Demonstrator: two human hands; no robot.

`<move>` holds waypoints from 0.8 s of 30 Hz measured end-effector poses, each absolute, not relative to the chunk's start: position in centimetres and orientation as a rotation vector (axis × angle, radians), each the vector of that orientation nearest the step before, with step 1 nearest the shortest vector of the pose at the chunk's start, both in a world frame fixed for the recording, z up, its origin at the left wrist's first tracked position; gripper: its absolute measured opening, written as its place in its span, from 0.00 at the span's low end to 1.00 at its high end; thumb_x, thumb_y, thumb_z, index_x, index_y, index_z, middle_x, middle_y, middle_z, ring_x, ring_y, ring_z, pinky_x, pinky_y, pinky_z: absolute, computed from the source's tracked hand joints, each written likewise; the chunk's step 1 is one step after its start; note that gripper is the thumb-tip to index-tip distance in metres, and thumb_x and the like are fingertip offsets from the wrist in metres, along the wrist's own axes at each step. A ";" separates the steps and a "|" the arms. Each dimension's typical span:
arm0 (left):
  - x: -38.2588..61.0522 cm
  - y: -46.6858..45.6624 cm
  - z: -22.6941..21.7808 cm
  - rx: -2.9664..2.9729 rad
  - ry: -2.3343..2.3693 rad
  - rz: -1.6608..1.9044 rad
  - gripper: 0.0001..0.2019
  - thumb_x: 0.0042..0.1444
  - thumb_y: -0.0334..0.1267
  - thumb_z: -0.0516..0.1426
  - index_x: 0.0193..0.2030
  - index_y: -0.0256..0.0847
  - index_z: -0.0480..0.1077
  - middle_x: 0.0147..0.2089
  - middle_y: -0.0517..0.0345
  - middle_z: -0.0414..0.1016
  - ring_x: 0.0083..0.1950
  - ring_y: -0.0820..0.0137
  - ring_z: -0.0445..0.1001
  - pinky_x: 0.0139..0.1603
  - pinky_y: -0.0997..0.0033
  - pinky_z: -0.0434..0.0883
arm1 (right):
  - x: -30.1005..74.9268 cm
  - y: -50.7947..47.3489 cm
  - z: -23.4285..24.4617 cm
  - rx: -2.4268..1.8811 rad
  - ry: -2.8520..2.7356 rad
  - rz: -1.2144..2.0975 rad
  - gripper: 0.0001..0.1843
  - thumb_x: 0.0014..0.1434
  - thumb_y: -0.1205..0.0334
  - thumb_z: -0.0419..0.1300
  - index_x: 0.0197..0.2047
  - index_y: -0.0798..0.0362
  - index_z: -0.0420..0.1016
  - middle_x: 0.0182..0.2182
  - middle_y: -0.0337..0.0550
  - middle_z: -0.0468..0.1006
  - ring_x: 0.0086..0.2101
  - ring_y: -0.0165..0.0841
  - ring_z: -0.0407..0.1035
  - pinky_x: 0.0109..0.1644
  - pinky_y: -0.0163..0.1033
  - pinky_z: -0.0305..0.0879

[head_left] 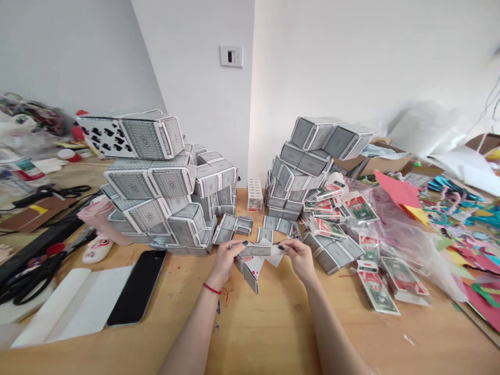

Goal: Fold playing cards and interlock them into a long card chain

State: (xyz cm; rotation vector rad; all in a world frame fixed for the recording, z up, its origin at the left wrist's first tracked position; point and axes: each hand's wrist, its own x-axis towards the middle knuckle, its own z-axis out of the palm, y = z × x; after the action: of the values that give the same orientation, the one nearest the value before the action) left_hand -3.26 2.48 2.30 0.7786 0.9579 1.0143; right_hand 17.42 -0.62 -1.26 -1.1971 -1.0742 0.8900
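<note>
Between my two hands, just above the wooden table (273,323), is a folded playing-card piece (255,251) with grey patterned backs and a red-pipped face showing. My left hand (227,260) pinches its left end, thumb on top. At the right end, the fingertips of my right hand (299,257) are closed on the white edge of the piece. One folded flap hangs down toward me from the left side. Loose white cards (274,259) lie just behind and below it; how they connect is hidden. Small folded card blocks (230,229) sit right behind my hands.
Tall stacks of folded-card boxes stand at left (152,182) and right (300,166). Card packs (377,289) and plastic wrap (414,250) lie to the right. A black phone (136,287), white paper (78,302) and black scissors (42,276) are at left.
</note>
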 end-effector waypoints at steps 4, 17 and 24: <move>-3.2 2.4 2.4 0.785 0.960 1.014 0.10 0.35 0.38 0.63 0.26 0.34 0.74 0.28 0.56 0.75 0.31 0.67 0.72 0.31 0.66 0.73 | 17.2 -0.6 -1.6 -1.199 -1.067 0.897 0.05 0.45 0.60 0.61 0.26 0.50 0.76 0.26 0.42 0.77 0.29 0.35 0.68 0.34 0.39 0.65; -2.7 2.3 1.8 0.773 0.926 1.012 0.08 0.36 0.37 0.62 0.25 0.36 0.73 0.27 0.58 0.73 0.29 0.70 0.70 0.30 0.68 0.72 | 16.7 -0.5 -1.9 -1.244 -1.122 0.882 0.07 0.47 0.58 0.59 0.28 0.51 0.75 0.27 0.42 0.76 0.29 0.35 0.68 0.34 0.39 0.63; -2.4 2.2 1.5 0.763 0.939 1.003 0.07 0.36 0.36 0.61 0.25 0.36 0.73 0.25 0.58 0.72 0.26 0.71 0.70 0.27 0.68 0.72 | 16.4 -0.5 -2.2 -1.263 -1.173 0.888 0.06 0.48 0.59 0.59 0.29 0.51 0.75 0.28 0.41 0.77 0.30 0.35 0.68 0.36 0.39 0.62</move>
State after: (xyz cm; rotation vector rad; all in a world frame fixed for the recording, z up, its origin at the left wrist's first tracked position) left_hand -2.41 2.23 1.47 0.7629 0.9389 1.0031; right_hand 16.38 -0.46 -2.21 -1.2629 -1.1731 0.8884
